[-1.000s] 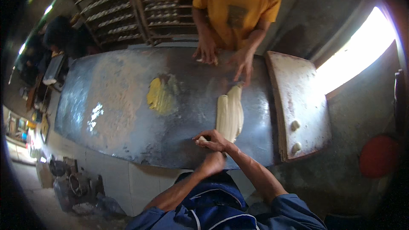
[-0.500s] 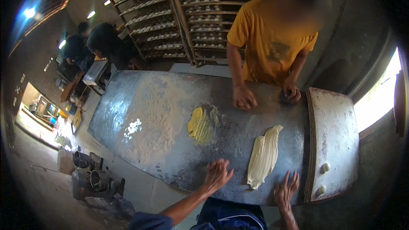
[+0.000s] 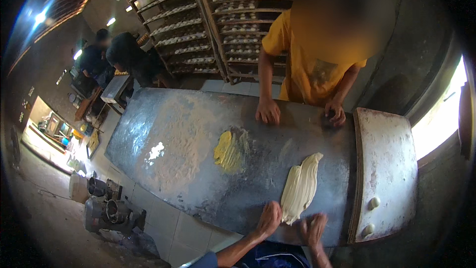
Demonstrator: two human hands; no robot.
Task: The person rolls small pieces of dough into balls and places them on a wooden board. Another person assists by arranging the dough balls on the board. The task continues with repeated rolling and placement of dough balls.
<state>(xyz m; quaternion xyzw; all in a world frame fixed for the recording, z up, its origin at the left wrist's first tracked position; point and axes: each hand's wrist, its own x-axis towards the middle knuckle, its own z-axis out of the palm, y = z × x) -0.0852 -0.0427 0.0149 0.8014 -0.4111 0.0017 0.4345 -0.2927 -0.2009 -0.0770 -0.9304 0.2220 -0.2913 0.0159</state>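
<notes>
A long, ridged slab of pale dough lies on the dark metal-topped table in front of me. My left hand is closed at the lower left edge of the dough, its fingers against it. By the dough's near right end, my right hand is curled closed, slightly smeared. Whether its fingers have hold of the dough's edge is hidden. Left of the dough, a yellow, greasy smear is spread on the tabletop.
Across the table stands a person in an orange shirt, hands on its far edge. Stacked trays with two dough balls are at right. Flour dusts the left side. Racks of dough balls stand behind; a machine is lower left.
My left hand has moved right to the dough and closed. My right hand has drawn in toward the dough's near end, its spread fingers now curled. The other person's left-side hand has shifted slightly.
</notes>
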